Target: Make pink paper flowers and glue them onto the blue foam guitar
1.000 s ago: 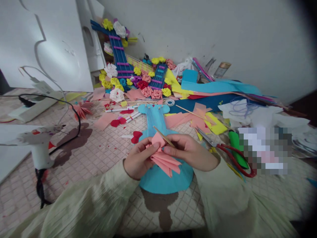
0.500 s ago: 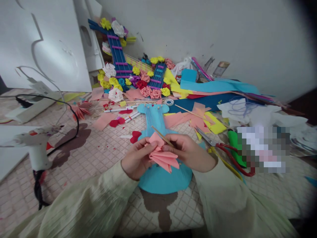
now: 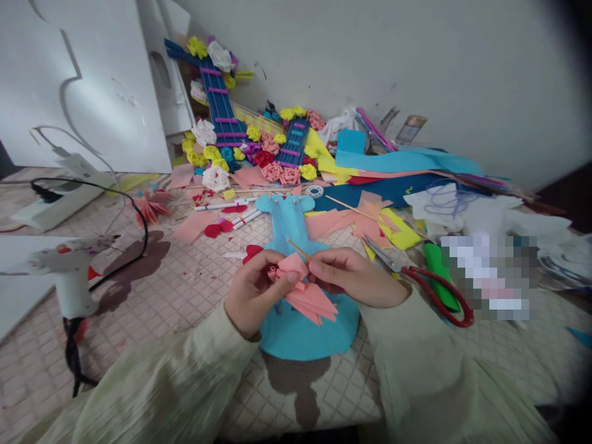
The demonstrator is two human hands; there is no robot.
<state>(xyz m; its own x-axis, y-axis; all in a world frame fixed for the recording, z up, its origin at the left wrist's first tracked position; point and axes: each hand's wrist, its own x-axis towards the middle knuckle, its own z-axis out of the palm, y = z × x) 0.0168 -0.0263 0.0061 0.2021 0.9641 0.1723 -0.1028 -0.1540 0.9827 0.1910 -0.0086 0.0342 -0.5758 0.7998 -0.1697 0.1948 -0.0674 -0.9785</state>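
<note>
My left hand [image 3: 256, 288] is closed on a bundle of folded pink crepe paper [image 3: 311, 302], the thumb pressing across it and the loose layers fanning out to the lower right. Between the fingers of my right hand [image 3: 354, 276] is a thin wooden stick [image 3: 298, 250] that slants up to the left over the paper's upper edge. Both hands are above a light-blue paper guitar shape [image 3: 309, 342] lying flat, its neck pointing away from me. A red paper heart [image 3: 252, 251] lies just beyond my left hand.
A white glue gun [image 3: 71, 277] with its cable stands at left, near a power strip [image 3: 60, 197]. Red-handled scissors [image 3: 444, 302] lie right of my right hand. Dark-blue guitar crafts [image 3: 224, 117], paper flowers and paper strips crowd the back by the wall.
My left thumb has slid further right across the pink paper. The paper's fanned end has swung slightly right and down, and the stick shows less above my right fingers.
</note>
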